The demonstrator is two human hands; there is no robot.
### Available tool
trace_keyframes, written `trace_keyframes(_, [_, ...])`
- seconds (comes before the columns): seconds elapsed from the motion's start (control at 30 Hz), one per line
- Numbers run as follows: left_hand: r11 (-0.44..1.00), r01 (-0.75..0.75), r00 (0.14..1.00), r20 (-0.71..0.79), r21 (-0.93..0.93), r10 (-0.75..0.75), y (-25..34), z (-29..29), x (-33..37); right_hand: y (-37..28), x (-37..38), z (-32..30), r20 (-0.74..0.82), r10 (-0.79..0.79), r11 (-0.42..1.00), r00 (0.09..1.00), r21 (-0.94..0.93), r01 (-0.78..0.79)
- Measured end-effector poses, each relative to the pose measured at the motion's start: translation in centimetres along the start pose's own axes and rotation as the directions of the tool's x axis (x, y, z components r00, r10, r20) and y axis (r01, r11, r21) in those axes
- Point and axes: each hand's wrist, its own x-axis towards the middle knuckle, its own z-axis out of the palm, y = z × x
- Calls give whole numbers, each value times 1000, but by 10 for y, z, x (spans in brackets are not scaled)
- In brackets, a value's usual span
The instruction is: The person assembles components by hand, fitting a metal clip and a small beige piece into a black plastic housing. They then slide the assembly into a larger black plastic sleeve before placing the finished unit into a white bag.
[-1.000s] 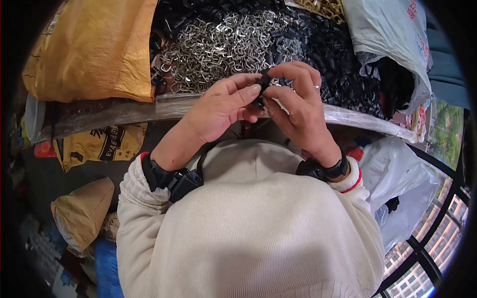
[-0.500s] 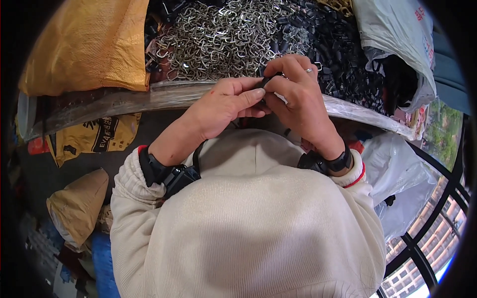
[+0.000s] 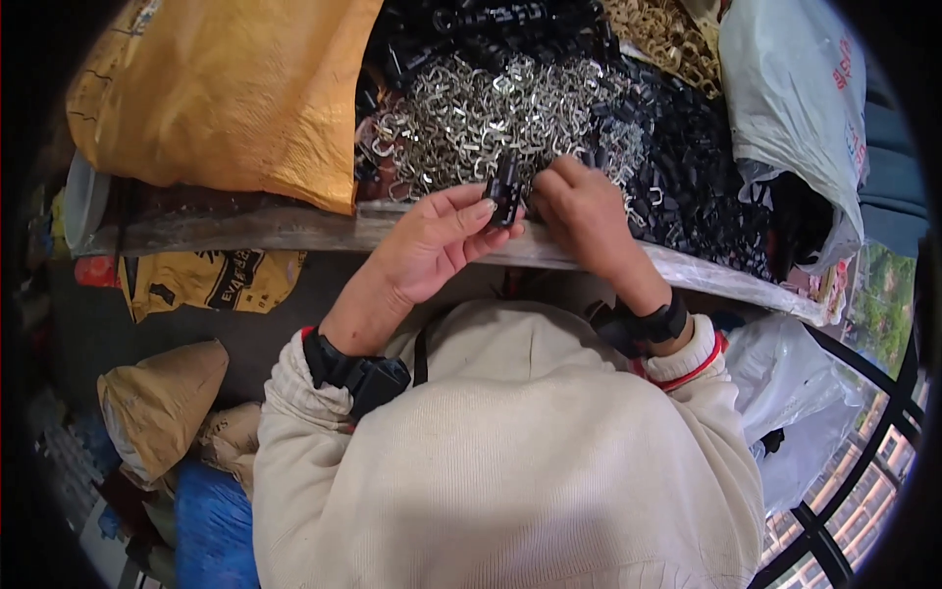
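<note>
Between the thumb and fingers of my left hand point(image 3: 437, 240) is a small black plastic part point(image 3: 505, 191), roughly tube-shaped and held upright. My right hand point(image 3: 589, 214) is just to its right, apart from it, with bent fingers drawn together at the near edge of the pile. Whatever those fingers may pinch is hidden from this view. Behind both hands spreads a heap of shiny bent metal hooks point(image 3: 481, 108). Many small black plastic pieces point(image 3: 687, 167) lie to the right of the hooks.
An orange woven sack point(image 3: 235, 108) covers the table's left side. A pale plastic bag point(image 3: 795, 98) stands at the right, near brass-coloured pieces point(image 3: 667, 39). Clear film wraps the table's front edge point(image 3: 314, 228). Beside me lie a paper bag point(image 3: 162, 407) and white plastic bags point(image 3: 795, 383).
My hands have come apart; before, they met around the black part. It stays in my left hand, while my right hand has pulled away. The view has shifted, showing more of the table.
</note>
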Motion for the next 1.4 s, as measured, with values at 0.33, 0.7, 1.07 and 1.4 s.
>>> trace_keyframes(0.33, [995, -96, 995, 3, -39, 96, -6, -6, 4, -8, 0, -2, -42, 105, 994, 994, -5, -106])
trace_keyframes(0.7, [989, -128, 989, -81, -78, 122, -8, 0, 11, 0, -1, 2, -36, 71, 997, 997, -22, -72])
trace_keyframes(1.07, [987, -131, 991, -23, -96, 130, -9, -6, 14, 12, -4, -10, 21, 303, 782, 953, 565, -262])
trace_keyframes(1.4, [975, -192, 975, 87, -110, 202, -14, 16, 22, -6, -16, -7, 122, 429, 302, 895, 914, -269])
